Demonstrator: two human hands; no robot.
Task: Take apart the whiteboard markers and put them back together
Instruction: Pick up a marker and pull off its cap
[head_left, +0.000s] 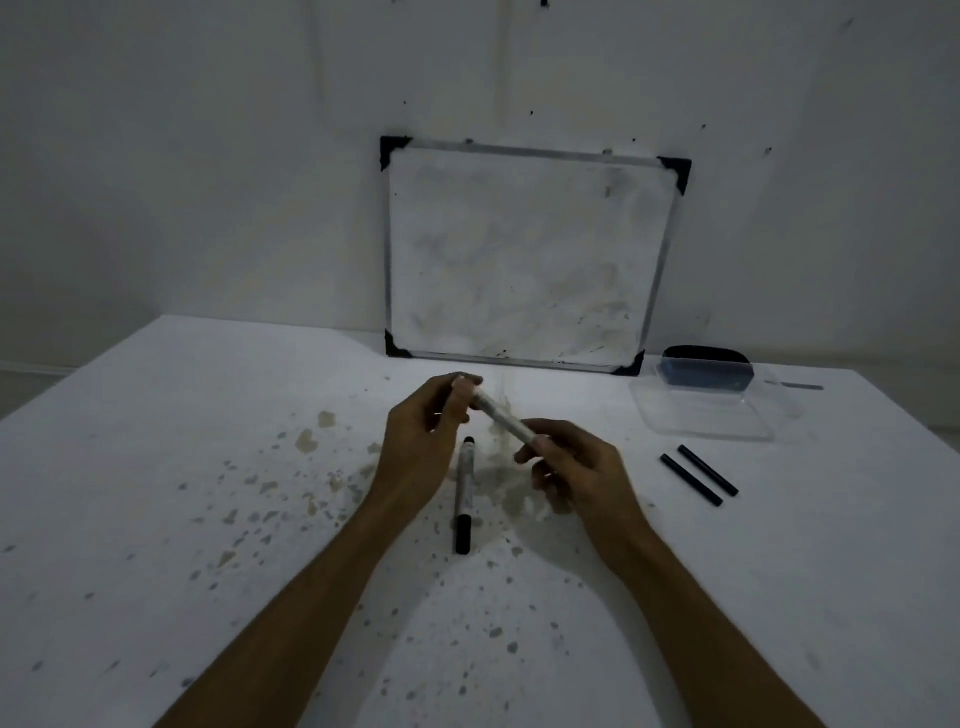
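Observation:
A white marker barrel (503, 419) is held slanting above the table between both hands. My left hand (423, 441) pinches its upper far end, and my right hand (574, 467) grips its lower near end. What caps either end is hidden by the fingers. A second whiteboard marker (464, 493), white with a black cap at its near end, lies on the table below my hands. Two thin black rods (698, 478) that look like ink cores lie side by side to the right.
A small whiteboard (524, 254) with black corners leans against the wall at the table's back. A clear plastic tray (706, 410) with a dark eraser-like block (706, 366) behind it sits at the back right. The white table (156, 467) is stained with specks.

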